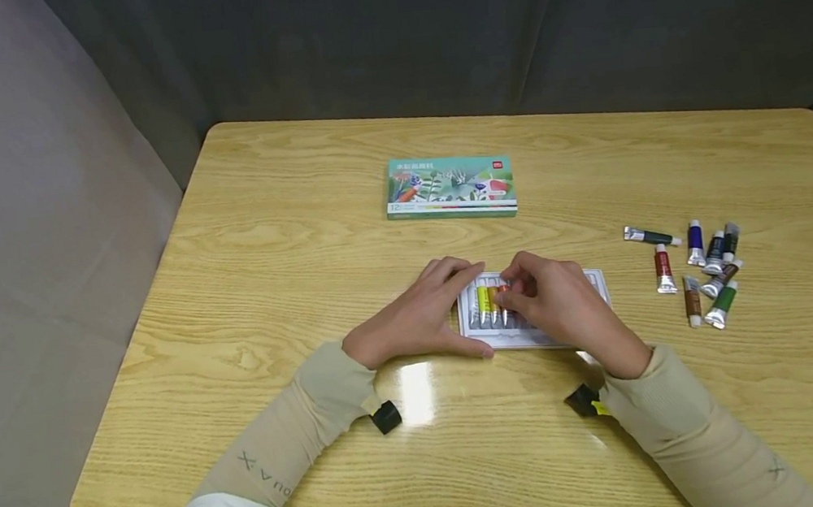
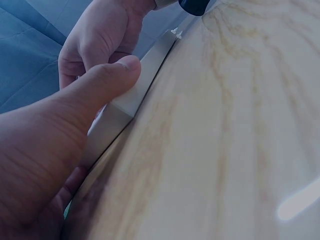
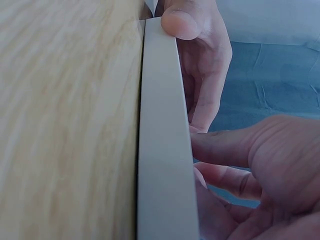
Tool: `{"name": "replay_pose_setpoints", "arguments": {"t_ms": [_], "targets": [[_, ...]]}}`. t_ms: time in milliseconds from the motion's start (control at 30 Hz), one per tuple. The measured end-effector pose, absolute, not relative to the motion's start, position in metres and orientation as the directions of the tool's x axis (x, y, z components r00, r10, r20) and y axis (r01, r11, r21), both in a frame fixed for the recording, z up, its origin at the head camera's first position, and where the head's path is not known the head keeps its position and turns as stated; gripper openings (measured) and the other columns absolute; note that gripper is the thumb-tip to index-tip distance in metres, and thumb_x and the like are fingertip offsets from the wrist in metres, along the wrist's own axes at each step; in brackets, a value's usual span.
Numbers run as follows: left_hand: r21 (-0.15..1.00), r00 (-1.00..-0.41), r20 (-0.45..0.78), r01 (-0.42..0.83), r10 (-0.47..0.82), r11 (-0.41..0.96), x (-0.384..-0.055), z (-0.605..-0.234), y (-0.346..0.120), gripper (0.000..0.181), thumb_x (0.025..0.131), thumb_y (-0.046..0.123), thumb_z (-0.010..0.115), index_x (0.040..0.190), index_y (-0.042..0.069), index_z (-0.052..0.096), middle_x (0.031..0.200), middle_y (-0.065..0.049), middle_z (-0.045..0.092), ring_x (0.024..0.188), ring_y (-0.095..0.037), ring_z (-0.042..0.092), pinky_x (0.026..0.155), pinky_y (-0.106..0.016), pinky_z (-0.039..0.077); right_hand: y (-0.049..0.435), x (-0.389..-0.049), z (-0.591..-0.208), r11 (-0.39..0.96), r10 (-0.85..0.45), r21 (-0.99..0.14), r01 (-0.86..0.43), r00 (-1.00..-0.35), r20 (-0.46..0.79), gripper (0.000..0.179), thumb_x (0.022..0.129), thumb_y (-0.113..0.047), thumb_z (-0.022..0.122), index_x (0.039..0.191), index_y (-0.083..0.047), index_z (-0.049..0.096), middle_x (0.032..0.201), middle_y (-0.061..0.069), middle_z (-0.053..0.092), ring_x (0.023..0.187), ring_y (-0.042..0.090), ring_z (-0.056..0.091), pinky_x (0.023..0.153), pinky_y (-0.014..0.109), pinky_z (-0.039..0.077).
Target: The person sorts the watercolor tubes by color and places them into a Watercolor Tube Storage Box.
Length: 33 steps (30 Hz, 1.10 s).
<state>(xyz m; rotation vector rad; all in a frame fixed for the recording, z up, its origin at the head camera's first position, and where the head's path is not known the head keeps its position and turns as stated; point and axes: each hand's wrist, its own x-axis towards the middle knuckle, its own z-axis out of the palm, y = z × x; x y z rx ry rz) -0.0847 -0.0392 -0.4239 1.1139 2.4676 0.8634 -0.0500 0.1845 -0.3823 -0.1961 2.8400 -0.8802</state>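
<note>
White shallow tray (image 1: 525,342), lying flat on the wood-grain table (image 1: 270,283) in front of the person. Left hand (image 1: 420,317) spans its left end: thumb along the near edge, fingers at the far edge, a modest grip. Right hand (image 1: 558,296) comes over the middle, thumb and forefinger drawn close together, apparently pinching an orange-red tube (image 1: 505,315) in its slot; exact contact hidden by the fingers. Beside that tube, in a row: ochre tube (image 1: 494,308), yellow tube (image 1: 484,306), pale tube (image 1: 474,312).

Handling, my guess: tubes very light, soft metal bodies that would dent or squeeze under pressure, smooth enough to slip. Best hold near the cap or shoulder, where it looks firmest; the flat crimped tail would probably bend. Tray likely light and flexible, apt to skid, so the end hold makes sense.

Eight loose tubes lie to the right, red tube (image 1: 663,268) and blue tube (image 1: 695,242) among them. Printed box (image 1: 450,188) beyond the tray.
</note>
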Motion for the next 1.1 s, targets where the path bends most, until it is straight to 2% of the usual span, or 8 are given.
{"name": "replay_pose_setpoints", "arguments": {"t_ms": [1100], "targets": [[0.633, -0.646, -0.032, 0.578, 0.763, 0.516, -0.0855, -0.4239, -0.0399, 0.116, 0.078, 0.07, 0.079, 0.165, 0.016, 0.026, 0.156, 0.0, 0.038, 0.144, -0.015, 0.035, 0.123, -0.037, 0.038, 0.1823, -0.0488, -0.3816, 0.836, -0.17, -0.542, -0.089, -0.98, -0.102, 0.017, 0.091, -0.016, 0.079, 0.104, -0.006, 0.074, 0.083, 0.005, 0.073, 0.07, 0.015, 0.059, 0.063, 0.026, 0.042]]}}
